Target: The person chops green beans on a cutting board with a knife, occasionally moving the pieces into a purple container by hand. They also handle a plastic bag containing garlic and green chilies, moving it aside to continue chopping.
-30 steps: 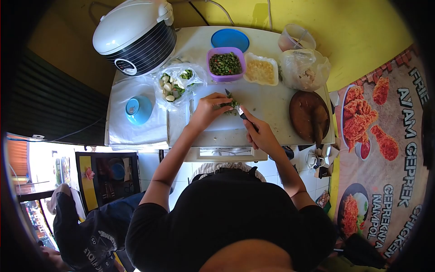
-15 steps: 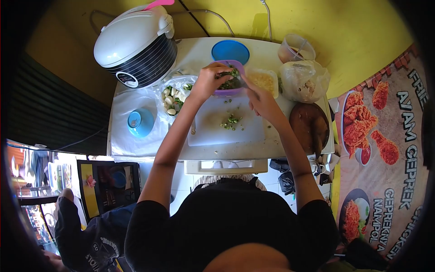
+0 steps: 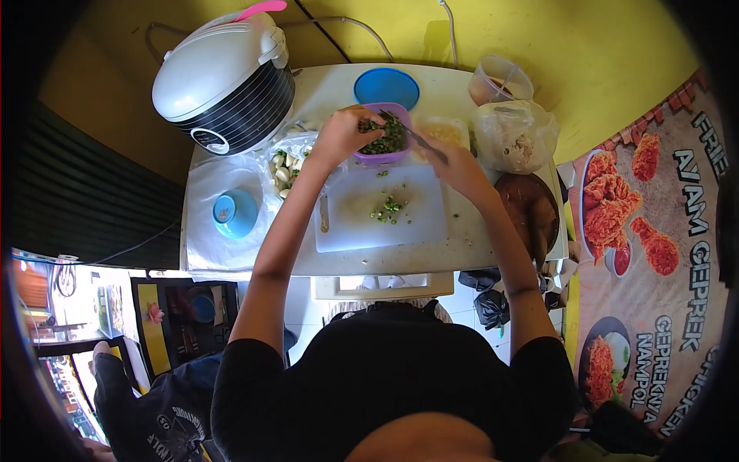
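Observation:
A knife (image 3: 419, 141) is in my right hand (image 3: 456, 168), its blade pointing up and left over a purple tub (image 3: 385, 159). Chopped green pieces (image 3: 394, 137) fill much of that tub. My left hand (image 3: 344, 137) hangs over the tub's left side, with its fingers bent and slightly apart and no clump visible between them. Below both hands lies a white cutting board (image 3: 350, 219) with a small heap of cut greens (image 3: 389, 208) at its middle and a narrow brownish piece (image 3: 324, 214) at its left edge.
To the left are a rice cooker (image 3: 223, 77), a bag of garlic cloves (image 3: 283, 171) and a blue bowl (image 3: 235, 213). A blue lid (image 3: 386, 88) lies behind the tub. On the right are a yellowish-filled container (image 3: 446, 132), a plastic bag (image 3: 517, 137) and a brown mortar (image 3: 526, 215).
My left hand has shifted slightly left and no longer shows the green clump at its fingertips. My right hand has moved slightly right with the knife, and more of the tub's contents shows.

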`<state>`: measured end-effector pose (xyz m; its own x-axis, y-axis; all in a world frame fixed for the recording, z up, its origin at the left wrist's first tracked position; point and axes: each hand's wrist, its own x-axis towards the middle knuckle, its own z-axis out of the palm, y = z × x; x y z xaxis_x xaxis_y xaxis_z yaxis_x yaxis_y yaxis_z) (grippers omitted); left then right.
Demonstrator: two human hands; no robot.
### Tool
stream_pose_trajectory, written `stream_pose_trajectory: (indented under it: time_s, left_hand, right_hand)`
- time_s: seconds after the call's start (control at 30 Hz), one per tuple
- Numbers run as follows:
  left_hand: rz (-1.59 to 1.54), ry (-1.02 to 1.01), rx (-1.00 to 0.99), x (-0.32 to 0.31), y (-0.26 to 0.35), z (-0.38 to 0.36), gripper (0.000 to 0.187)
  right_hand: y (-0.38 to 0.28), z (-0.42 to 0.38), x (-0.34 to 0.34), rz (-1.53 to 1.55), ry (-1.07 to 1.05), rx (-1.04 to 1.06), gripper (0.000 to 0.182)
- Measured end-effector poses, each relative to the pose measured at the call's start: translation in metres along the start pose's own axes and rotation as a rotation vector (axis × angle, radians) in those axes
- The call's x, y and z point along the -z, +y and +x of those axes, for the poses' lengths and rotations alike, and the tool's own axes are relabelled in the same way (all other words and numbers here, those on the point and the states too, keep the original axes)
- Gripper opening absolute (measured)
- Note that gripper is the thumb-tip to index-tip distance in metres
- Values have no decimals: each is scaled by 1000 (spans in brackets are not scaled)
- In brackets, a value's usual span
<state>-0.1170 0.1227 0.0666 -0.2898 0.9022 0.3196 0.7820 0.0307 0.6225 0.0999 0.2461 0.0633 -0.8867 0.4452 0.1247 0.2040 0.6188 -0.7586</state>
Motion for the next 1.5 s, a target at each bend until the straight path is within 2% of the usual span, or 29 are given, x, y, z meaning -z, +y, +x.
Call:
stream_pose_trajectory:
  time_s: [0.1, 0.2, 0.27, 0.37, 0.4, 0.5, 0.53, 0.6, 0.63, 0.7, 0.83, 0.9, 1.03, 1.07, 1.13, 1.2, 1.23, 1.37, 1.43, 1.5]
  left_hand:
    - [38, 16, 38, 0, 3, -2, 25]
    - [155, 21, 11, -1, 8, -11, 22]
    - [262, 63, -136, -5, 8, -22, 23]
    - [330, 174, -179, -11, 17, -45, 22]
    - [330, 170, -179, -11, 21, -50, 22]
    - [336, 259, -223, -10, 31, -63, 22]
    - [218, 247, -161, -13, 34, -67, 22]
    - [-41, 181, -63, -21, 39, -77, 22]
    - [-42, 178, -62, -28, 37, -79, 22]
    - [-74, 60, 20, -41, 32, -81, 25]
    - [-43, 14, -80, -59, 17, -77, 23]
    - [-36, -25, -90, -61, 14, -80, 23]
    - [-43, -157, -67, -51, 29, -91, 20]
    - [-49, -165, -71, -49, 31, -94, 20]
    - [-102, -117, -82, -45, 34, -98, 17]
    - [-77, -55, -105, -48, 32, -92, 17]
    - [-50, 15, -125, -48, 32, -90, 16]
    - [123, 13, -154, -44, 45, -84, 18]
    - [68, 41, 181, -41, 56, -87, 19]
    - [-20, 79, 191, -49, 57, -89, 21]
  right_hand:
    - [4, -4, -3, -89, 70, 101, 44]
    - [-4, -15, 1, -128, 34, 18, 41]
    - [-7, -25, 2, -194, 31, 20, 40]
    - [8, -41, -1, -296, 53, 70, 39]
    - [8, -46, -1, -330, 74, 122, 38]
    - [0, -66, 9, -370, 53, 80, 39]
    - [0, -72, 11, -369, 52, 77, 39]
    - [1, -82, 14, -231, 112, 106, 41]
    - [-1, -86, 12, -230, 112, 102, 41]
    - [-5, -94, 10, 120, 159, -92, 42]
    - [-4, -114, 3, 238, 212, -158, 41]
    - [-4, -128, 3, 290, 189, -313, 44]
    - [18, -156, -10, 344, 226, -338, 44]
    - [29, -162, -16, 364, 273, -268, 43]
    - [24, -169, -15, 384, 325, -204, 43]
    - [14, -175, -8, 363, 259, -417, 43]
    - [15, -176, -9, 365, 263, -420, 43]
    - [18, -180, -13, 399, 304, -427, 43]
    - [19, -184, -15, 413, 320, -427, 43]
    - [21, -188, -17, 428, 367, -421, 42]
